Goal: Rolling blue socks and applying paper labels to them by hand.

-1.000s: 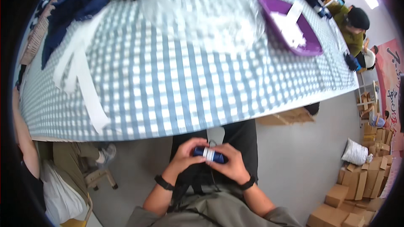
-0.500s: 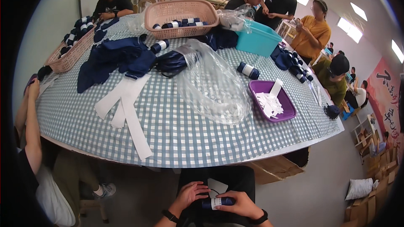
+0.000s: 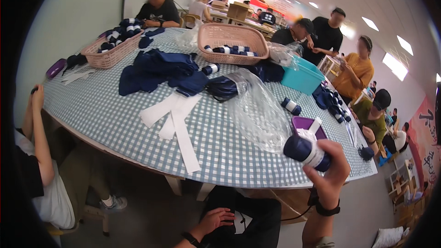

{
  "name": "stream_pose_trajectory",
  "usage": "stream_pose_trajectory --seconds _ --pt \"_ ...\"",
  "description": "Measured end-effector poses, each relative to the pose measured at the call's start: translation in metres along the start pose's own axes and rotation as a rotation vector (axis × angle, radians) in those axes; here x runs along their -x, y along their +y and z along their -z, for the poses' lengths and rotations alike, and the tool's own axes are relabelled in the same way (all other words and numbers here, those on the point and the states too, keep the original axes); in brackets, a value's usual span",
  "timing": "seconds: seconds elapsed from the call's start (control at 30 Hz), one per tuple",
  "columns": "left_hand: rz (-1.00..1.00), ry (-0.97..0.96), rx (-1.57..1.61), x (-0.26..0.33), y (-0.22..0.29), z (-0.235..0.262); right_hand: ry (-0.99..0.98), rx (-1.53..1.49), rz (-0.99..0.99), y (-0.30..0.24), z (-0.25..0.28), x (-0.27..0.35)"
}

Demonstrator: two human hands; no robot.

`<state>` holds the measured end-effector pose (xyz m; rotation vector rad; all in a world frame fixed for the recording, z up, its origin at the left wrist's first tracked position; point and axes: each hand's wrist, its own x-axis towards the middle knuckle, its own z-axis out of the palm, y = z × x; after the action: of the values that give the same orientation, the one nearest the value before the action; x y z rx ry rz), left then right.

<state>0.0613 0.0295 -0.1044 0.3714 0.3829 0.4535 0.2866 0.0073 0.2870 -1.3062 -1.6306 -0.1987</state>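
Gripping a navy roll [image 3: 301, 149] in the right hand [image 3: 332, 172], by its right end between thumb and curled fingers, with a pale label wrapped round its middle. Lifted near the table's front edge. Resting the left hand [image 3: 217, 220] on dark trousers [image 3: 259, 213], with fingers loosely extended and nothing seen in its hold. Wearing a dark band on each wrist.

Beyond the roll, partly hidden by it, a purple tray [image 3: 302, 122] with white slips [image 3: 307, 133]. Behind the tray, on the checked cloth [image 3: 128, 133], a spare roll [image 3: 291, 106]; to the left, a clear bag [image 3: 252, 115], then white strips [image 3: 183, 142], overlapping, near navy fabric [image 3: 156, 71]. Farther back, a pink basket [image 3: 229, 36] holding several rolls, with a teal tub [image 3: 301, 82] to its right. At far left, a second basket [image 3: 115, 59], heaped with rolls. Around the table, co-workers in dark, orange and green tops.
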Motion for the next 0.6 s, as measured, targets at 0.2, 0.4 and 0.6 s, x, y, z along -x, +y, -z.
stream_pose_trajectory --seconds 0.2,0.4,0.6 --pt "0.023 0.102 -0.023 0.013 0.008 -0.007 0.151 -0.131 0.012 0.011 -0.031 -0.002" --pt "-0.004 0.095 0.057 0.019 0.005 0.006 0.076 -0.082 0.036 0.014 -0.053 0.005" --pt "-0.022 0.067 -0.094 0.009 -0.005 0.003 0.003 -0.145 -0.099 0.011 -0.056 -0.033"
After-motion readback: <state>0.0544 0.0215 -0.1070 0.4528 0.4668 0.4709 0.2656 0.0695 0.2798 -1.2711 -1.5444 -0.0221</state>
